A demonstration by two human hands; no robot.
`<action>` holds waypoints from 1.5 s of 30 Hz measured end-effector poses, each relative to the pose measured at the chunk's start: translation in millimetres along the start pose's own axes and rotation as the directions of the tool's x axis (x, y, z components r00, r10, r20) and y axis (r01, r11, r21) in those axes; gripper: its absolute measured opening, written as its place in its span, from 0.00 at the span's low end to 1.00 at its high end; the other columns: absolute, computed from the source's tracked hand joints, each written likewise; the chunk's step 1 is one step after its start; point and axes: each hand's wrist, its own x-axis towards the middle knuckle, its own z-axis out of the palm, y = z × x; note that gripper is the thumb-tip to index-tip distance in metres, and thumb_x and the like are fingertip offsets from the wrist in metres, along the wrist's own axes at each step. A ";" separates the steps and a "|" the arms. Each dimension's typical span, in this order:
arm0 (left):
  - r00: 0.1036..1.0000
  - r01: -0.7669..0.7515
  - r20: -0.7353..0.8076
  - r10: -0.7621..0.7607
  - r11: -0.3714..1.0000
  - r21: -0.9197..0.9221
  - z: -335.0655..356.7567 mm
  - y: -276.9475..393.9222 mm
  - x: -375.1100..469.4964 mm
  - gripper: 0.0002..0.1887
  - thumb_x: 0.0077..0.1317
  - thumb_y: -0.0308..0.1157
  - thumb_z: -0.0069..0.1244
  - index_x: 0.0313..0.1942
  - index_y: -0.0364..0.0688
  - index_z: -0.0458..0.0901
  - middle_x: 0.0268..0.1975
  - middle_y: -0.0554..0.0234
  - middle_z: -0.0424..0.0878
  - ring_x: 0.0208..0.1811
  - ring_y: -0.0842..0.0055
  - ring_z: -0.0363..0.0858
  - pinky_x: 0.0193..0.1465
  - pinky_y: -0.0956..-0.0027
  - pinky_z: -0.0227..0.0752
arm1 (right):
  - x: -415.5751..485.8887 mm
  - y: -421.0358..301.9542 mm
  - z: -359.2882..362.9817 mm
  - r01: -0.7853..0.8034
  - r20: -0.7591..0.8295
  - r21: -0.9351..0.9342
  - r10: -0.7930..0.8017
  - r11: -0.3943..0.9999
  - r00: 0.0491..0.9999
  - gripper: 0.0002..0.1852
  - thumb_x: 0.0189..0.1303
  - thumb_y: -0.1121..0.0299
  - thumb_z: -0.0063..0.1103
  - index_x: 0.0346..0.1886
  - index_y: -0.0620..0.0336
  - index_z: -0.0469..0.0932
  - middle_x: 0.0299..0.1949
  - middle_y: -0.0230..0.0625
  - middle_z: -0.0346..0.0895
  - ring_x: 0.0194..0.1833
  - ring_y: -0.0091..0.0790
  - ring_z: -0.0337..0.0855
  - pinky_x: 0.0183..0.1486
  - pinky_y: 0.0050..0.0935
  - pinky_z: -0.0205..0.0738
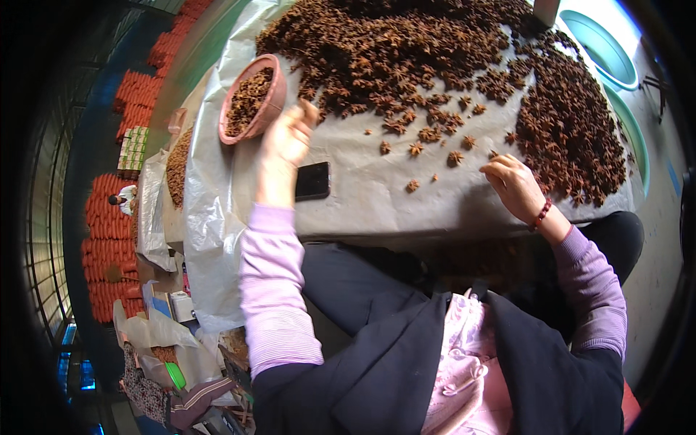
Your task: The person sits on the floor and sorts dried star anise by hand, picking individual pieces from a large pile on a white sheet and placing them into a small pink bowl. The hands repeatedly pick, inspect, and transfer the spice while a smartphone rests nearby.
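Observation:
My left hand (288,136) is raised beside a pink plastic bowl (277,103) of small brown pieces, its fingers curled at the near left edge of a large heap of star anise (380,54). Whether it holds anything is not clear. Below it a black smartphone (313,181) lies on the plastic-covered table (370,201). My right hand (510,179), with a red bead bracelet at the wrist, hovers by the denser right-hand pile of star anise (565,130); a dark piece shows behind its fingertips. Several loose star anise pods (455,158) are scattered between the hands.
Teal basins (601,49) stand beyond the table's right edge, near a post (545,11). At the left are clear plastic sheeting (212,228), stacked orange-red sacks (109,239) and another heap (178,168). Two other people are there, one at a green bowl (175,375).

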 end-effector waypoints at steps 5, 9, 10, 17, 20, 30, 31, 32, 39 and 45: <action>0.875 -0.268 -0.331 0.353 0.923 0.274 42.7 128.6 24.1 0.14 0.72 0.36 0.40 0.46 0.31 0.68 0.47 0.38 0.76 0.42 0.58 0.81 0.46 0.58 0.81 | -1.6 1.6 -0.2 0.033 0.017 0.003 -0.033 0.999 0.999 0.07 0.56 0.78 0.56 0.38 0.63 0.80 0.35 0.42 0.78 0.41 0.46 0.77 0.44 0.39 0.74; 0.936 -0.104 -0.136 0.324 0.625 0.774 35.1 13.2 -15.7 0.11 0.69 0.30 0.48 0.49 0.37 0.77 0.42 0.59 0.83 0.41 0.73 0.83 0.44 0.68 0.80 | 4.9 -12.0 0.4 0.110 0.046 0.030 -0.111 0.993 0.993 0.09 0.54 0.79 0.56 0.39 0.63 0.79 0.36 0.40 0.77 0.41 0.45 0.76 0.45 0.38 0.73; 0.919 -0.045 -0.149 0.364 0.473 0.880 28.5 -33.0 -25.0 0.11 0.69 0.28 0.48 0.50 0.36 0.77 0.43 0.61 0.83 0.42 0.77 0.81 0.45 0.73 0.77 | 5.3 -14.3 5.9 0.181 0.039 0.038 -0.183 0.983 0.982 0.09 0.54 0.79 0.56 0.39 0.63 0.78 0.36 0.40 0.77 0.40 0.44 0.75 0.45 0.38 0.72; 0.904 -0.040 0.131 0.406 -0.226 0.973 83.6 -257.7 -74.0 0.43 0.63 0.46 0.52 0.71 0.34 0.49 0.72 0.35 0.50 0.74 0.45 0.45 0.74 0.42 0.36 | -5.4 -8.8 21.0 0.169 0.099 -0.279 -0.147 0.945 0.984 0.24 0.54 0.67 0.63 0.56 0.56 0.73 0.64 0.41 0.65 0.66 0.45 0.61 0.67 0.46 0.57; 0.902 -0.140 0.246 0.354 -0.299 0.944 124.9 -280.4 -55.1 0.39 0.65 0.43 0.51 0.70 0.33 0.51 0.72 0.38 0.52 0.74 0.49 0.47 0.74 0.48 0.42 | 0.4 6.2 20.2 0.137 0.121 -0.347 -0.100 0.928 0.988 0.23 0.55 0.65 0.63 0.55 0.57 0.74 0.63 0.40 0.66 0.67 0.45 0.61 0.69 0.45 0.53; 0.881 0.082 0.092 0.463 -0.341 0.937 102.7 -202.1 10.2 0.27 0.71 0.39 0.40 0.68 0.42 0.61 0.72 0.51 0.56 0.74 0.54 0.49 0.73 0.44 0.44 | -1.2 8.3 8.4 0.213 0.094 -0.312 -0.193 0.926 0.977 0.18 0.57 0.69 0.58 0.53 0.54 0.76 0.61 0.41 0.68 0.65 0.46 0.64 0.67 0.52 0.55; 0.938 0.131 -0.031 0.346 -0.270 0.954 103.9 -199.2 10.7 0.27 0.72 0.42 0.37 0.69 0.47 0.59 0.74 0.51 0.52 0.76 0.53 0.42 0.74 0.40 0.38 | -2.0 8.2 15.2 0.277 0.151 -0.302 -0.241 0.912 0.959 0.19 0.57 0.67 0.60 0.53 0.53 0.76 0.62 0.40 0.68 0.65 0.47 0.63 0.68 0.53 0.55; 0.945 0.070 0.046 0.322 -0.341 0.938 103.2 -207.8 9.1 0.27 0.72 0.41 0.38 0.69 0.48 0.60 0.74 0.51 0.52 0.76 0.52 0.44 0.73 0.39 0.37 | -6.0 8.0 17.5 0.262 0.172 -0.311 -0.217 0.914 0.961 0.19 0.54 0.65 0.62 0.51 0.53 0.78 0.61 0.39 0.68 0.65 0.46 0.63 0.68 0.53 0.54; 0.710 -0.416 0.554 0.436 -0.376 0.828 134.9 -233.3 -9.6 0.12 0.67 0.29 0.47 0.48 0.38 0.81 0.50 0.50 0.83 0.54 0.61 0.79 0.59 0.58 0.69 | -0.1 29.0 -19.1 0.014 -0.063 -0.437 -0.046 0.899 0.997 0.13 0.54 0.72 0.56 0.45 0.57 0.80 0.53 0.41 0.73 0.61 0.43 0.66 0.64 0.44 0.58; 0.842 -0.098 0.436 0.318 -0.704 0.703 94.1 -177.9 66.6 0.07 0.64 0.32 0.52 0.41 0.45 0.84 0.37 0.57 0.85 0.38 0.63 0.84 0.42 0.59 0.79 | 1.1 26.7 -5.0 0.094 0.004 -0.410 -0.101 0.907 0.995 0.12 0.52 0.72 0.58 0.42 0.59 0.80 0.50 0.39 0.74 0.59 0.42 0.67 0.65 0.41 0.57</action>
